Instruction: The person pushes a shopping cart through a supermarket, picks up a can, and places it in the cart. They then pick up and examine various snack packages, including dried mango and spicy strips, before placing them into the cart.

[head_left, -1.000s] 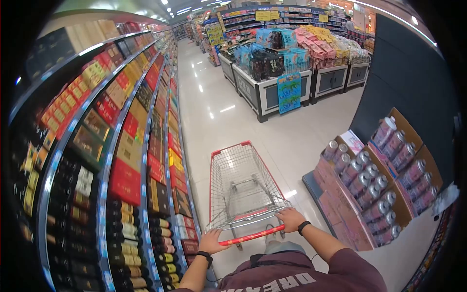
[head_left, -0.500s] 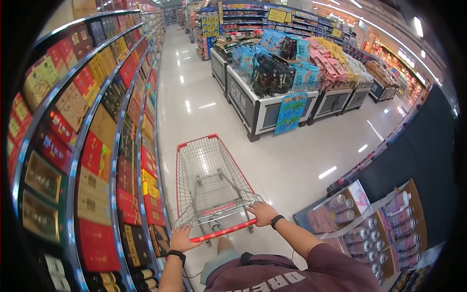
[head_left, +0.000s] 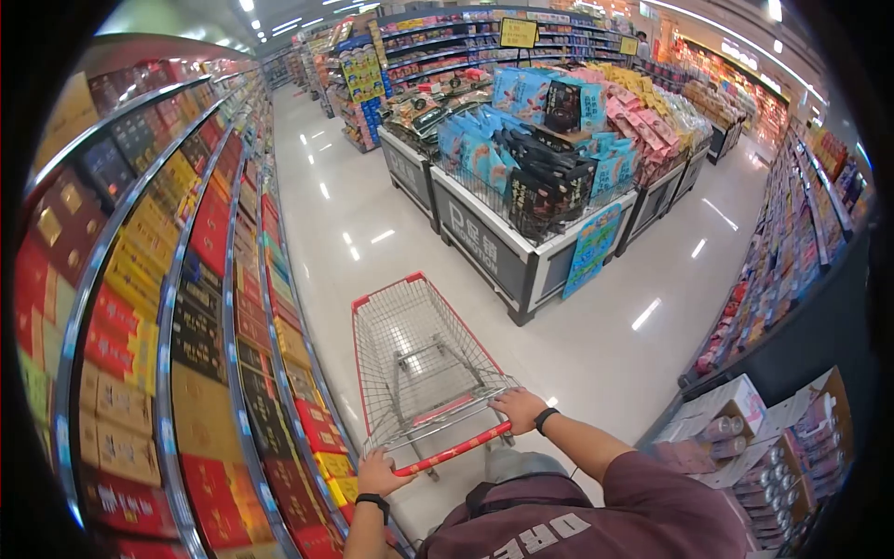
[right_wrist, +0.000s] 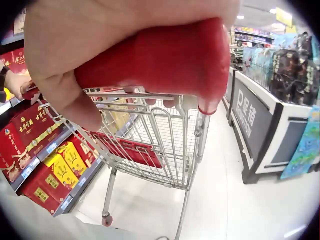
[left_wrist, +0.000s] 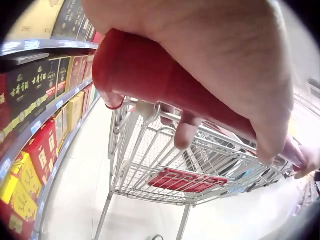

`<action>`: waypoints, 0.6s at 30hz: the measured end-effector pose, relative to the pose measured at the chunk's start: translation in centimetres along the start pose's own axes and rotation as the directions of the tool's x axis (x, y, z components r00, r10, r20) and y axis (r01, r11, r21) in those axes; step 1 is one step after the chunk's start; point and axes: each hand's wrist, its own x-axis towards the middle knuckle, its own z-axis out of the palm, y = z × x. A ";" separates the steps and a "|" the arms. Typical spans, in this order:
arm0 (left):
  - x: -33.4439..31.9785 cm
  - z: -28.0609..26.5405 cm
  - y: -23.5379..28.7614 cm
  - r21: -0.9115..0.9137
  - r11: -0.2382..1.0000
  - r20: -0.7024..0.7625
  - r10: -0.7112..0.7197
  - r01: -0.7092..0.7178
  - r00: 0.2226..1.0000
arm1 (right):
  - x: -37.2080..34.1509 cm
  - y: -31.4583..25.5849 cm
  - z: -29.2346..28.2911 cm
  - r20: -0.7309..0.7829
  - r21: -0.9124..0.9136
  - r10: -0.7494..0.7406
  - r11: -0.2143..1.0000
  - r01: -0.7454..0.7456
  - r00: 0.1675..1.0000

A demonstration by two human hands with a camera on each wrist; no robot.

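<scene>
A wire shopping cart (head_left: 438, 349) with red trim stands in front of me, its basket holding no goods. My left hand (head_left: 379, 472) grips the left end of its red handle (head_left: 453, 450). At the other end, my right hand (head_left: 519, 410) holds the same bar. The left wrist view shows the left palm (left_wrist: 230, 55) over the handle (left_wrist: 145, 70), with fingertips (left_wrist: 185, 135) curled beneath it. Likewise, in the right wrist view the right hand (right_wrist: 115, 25) wraps the handle (right_wrist: 165, 60), thumb down its near side.
Shelves of boxed goods (head_left: 209, 410) run close along the left. A promotion bin (head_left: 484, 244) full of snack bags stands ahead to the right, its corner jutting into the floor (head_left: 335, 214). Cartons of cans (head_left: 782, 484) sit at the lower right, beside more shelves (head_left: 782, 252).
The cart and I have moved forward along the aisle, both hands staying on the handle. The promotion bin appears closer, and the cartons of cans have slipped back toward the lower right.
</scene>
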 end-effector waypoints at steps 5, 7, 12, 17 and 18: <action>14.7 -4.1 -8.1 0.009 0.999 -0.051 0.051 -0.051 0.997 | 15.8 5.5 -4.3 0.031 -0.024 -0.011 1.000 0.012 0.999; 20.8 -6.1 -11.3 0.025 0.999 -0.041 0.027 -0.026 0.999 | 23.1 8.0 -5.5 0.031 -0.035 -0.027 0.999 0.029 0.999; 36.4 -11.5 -18.7 0.061 0.998 -0.028 -0.027 0.029 0.999 | 41.0 15.4 -11.3 0.003 -0.053 -0.073 0.996 0.073 0.997; 51.1 -15.4 -27.2 0.010 0.997 -0.056 -0.070 0.071 0.996 | 58.5 21.2 -17.5 0.049 -0.026 -0.101 0.994 0.103 0.994; 54.3 -16.7 -28.6 -0.006 0.997 -0.056 -0.078 0.078 0.995 | 61.8 22.5 -18.6 0.063 -0.035 -0.106 0.993 0.108 0.992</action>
